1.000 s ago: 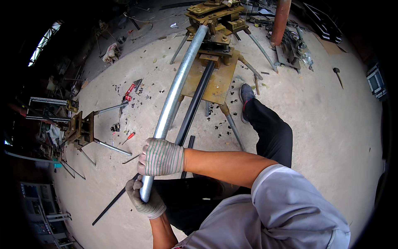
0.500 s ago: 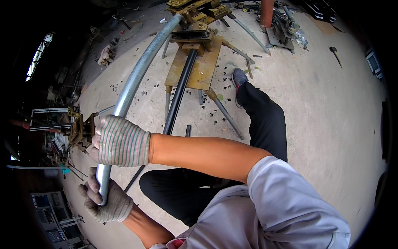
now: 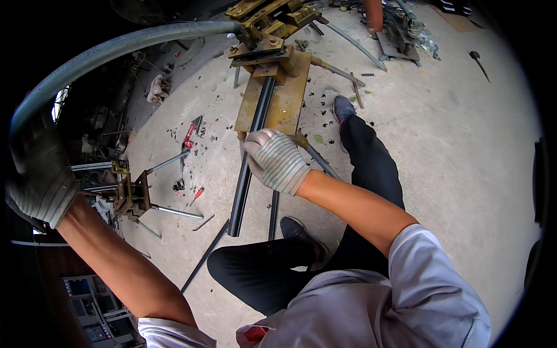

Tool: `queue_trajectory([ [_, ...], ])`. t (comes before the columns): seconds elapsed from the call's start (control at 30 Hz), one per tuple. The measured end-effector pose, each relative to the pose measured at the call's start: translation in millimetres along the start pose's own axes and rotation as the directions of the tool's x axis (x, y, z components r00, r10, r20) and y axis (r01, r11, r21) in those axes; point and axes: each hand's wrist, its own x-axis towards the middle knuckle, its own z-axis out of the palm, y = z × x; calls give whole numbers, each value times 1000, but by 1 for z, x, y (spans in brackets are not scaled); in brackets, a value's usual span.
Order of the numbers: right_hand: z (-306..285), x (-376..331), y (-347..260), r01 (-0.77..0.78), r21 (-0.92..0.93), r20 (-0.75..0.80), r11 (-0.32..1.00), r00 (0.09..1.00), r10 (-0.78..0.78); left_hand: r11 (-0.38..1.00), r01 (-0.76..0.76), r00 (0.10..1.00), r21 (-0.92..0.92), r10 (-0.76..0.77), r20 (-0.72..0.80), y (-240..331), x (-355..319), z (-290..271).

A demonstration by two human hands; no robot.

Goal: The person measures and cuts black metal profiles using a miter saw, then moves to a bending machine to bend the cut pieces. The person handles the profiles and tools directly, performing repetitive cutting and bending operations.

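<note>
Silver pipe (image 3: 145,37): L fingers (image 3: 38,144) at end, can't tell grip | R fingers (image 3: 257,139) curled round blk tube (image 3: 242,194)

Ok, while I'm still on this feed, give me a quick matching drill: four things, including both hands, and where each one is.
Things:
1. Right hand
2. Dark-headed tool
3. Left hand
4. Red-handled tool

Places:
A. At the lower end of the curved grey pipe
B. On the floor, left of the black tube under the machine
C. At that black tube
D. On the floor, toward the picture's upper right

Pairs: 1-C, 2-D, 3-A, 4-B
</note>
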Motion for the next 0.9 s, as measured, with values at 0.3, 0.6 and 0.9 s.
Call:
queue_trajectory([
  [0.3,-3,-79,38,-202,-8,132,979,971,202,416,558,694,718,-708,-130,-225,-265,-64],
  [0.6,21,-87,41,-231,-15,116,973,966,231,-98,342,400,935,-885,-239,-225,-328,-68],
  [0.9,23,-86,34,-250,-8,165,968,954,248,-54,251,471,966,-866,-171,-212,-320,-63],
])
